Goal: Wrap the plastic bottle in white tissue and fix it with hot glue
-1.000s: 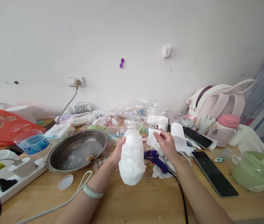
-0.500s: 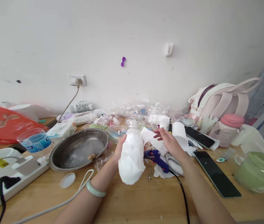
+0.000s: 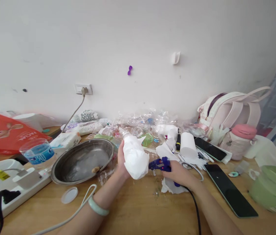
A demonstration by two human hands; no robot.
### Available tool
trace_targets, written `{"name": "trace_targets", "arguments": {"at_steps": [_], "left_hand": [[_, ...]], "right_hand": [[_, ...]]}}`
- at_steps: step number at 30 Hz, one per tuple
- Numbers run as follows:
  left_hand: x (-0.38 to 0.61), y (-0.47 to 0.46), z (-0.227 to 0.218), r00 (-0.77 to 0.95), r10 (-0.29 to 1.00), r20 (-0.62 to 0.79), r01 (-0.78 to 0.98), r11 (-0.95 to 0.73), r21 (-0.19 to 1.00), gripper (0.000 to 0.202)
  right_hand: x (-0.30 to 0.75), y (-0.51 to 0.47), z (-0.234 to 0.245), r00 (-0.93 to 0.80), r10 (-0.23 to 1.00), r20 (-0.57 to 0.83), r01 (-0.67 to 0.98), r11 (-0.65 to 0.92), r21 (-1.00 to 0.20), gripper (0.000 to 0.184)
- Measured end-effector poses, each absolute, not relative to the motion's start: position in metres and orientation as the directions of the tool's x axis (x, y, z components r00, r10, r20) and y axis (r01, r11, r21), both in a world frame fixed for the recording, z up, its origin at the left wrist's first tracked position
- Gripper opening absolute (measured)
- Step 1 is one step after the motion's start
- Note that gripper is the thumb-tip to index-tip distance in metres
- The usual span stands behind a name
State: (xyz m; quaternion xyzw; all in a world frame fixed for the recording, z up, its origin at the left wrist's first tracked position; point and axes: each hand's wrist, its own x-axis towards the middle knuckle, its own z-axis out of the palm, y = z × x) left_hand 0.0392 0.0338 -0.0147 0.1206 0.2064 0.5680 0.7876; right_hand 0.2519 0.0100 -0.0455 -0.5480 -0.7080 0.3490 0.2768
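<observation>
My left hand (image 3: 122,161) is closed around a plastic bottle wrapped in white paper (image 3: 136,158), held above the table. The bottle tilts, with its paper-covered base toward me and its clear neck pointing away. Just to its right, my right hand (image 3: 178,173) is wrapped round the handle of a blue hot glue gun (image 3: 160,164), whose nozzle points left at the bottle. A black cord runs from the glue gun toward me. Crumpled white paper (image 3: 173,186) lies under the right hand, and grey-handled scissors (image 3: 196,170) are partly hidden behind it.
A metal basin (image 3: 82,161) stands at left, near a white power strip (image 3: 30,182) and cable. Clear plastic pieces (image 3: 142,119) pile up along the wall. To the right are a paper roll (image 3: 187,144), a phone (image 3: 230,189), a green container (image 3: 272,187) and a backpack (image 3: 230,112).
My right hand has come down from above the paper and taken hold of the glue gun. The left hand has tipped the bottle, raising its base.
</observation>
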Motion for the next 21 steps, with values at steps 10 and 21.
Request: {"name": "trace_targets", "arguments": {"at_steps": [10, 21], "left_hand": [[0.041, 0.013, -0.039, 0.323, 0.901, -0.289, -0.770, 0.428, 0.474, 0.044], [0.058, 0.002, -0.055, 0.412, 0.833, -0.370, -0.625, 0.554, 0.550, 0.048]], "right_hand": [[0.253, 0.008, -0.031, -0.015, 0.998, 0.056, -0.087, 0.055, -0.995, 0.031], [0.242, -0.004, -0.036, -0.111, 0.990, 0.088, 0.059, 0.095, -0.994, 0.029]]}}
